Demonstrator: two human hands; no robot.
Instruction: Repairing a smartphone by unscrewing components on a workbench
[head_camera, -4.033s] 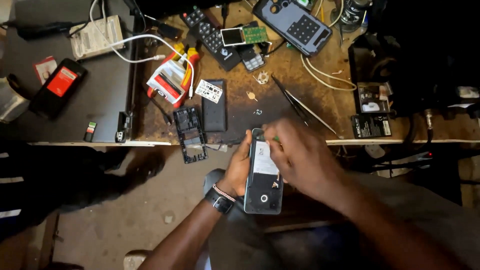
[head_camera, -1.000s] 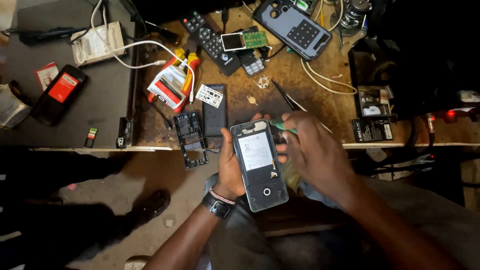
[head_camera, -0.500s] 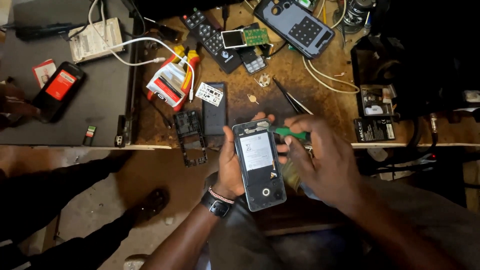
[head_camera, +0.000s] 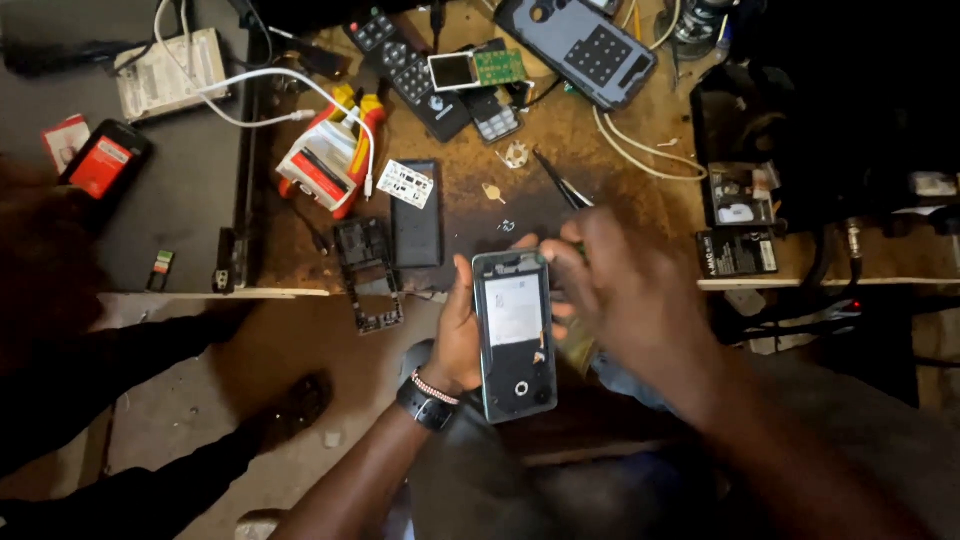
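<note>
Now | opened phone (head_camera: 514, 335): back off, white battery label | left hand (head_camera: 462, 335) cradling

Place: a small phone-repair workshop.
Counter (head_camera: 640, 200): worn, stained wood, crowded with parts.
Evidence: bare circuit board (head_camera: 498, 66), loose keypads (head_camera: 410, 70), stripped phone frame (head_camera: 368, 275), tweezers (head_camera: 560, 180), white cables (head_camera: 640, 150), a phone back cover (head_camera: 585, 45).
Floor (head_camera: 260, 400): bare and dusty.
</note>
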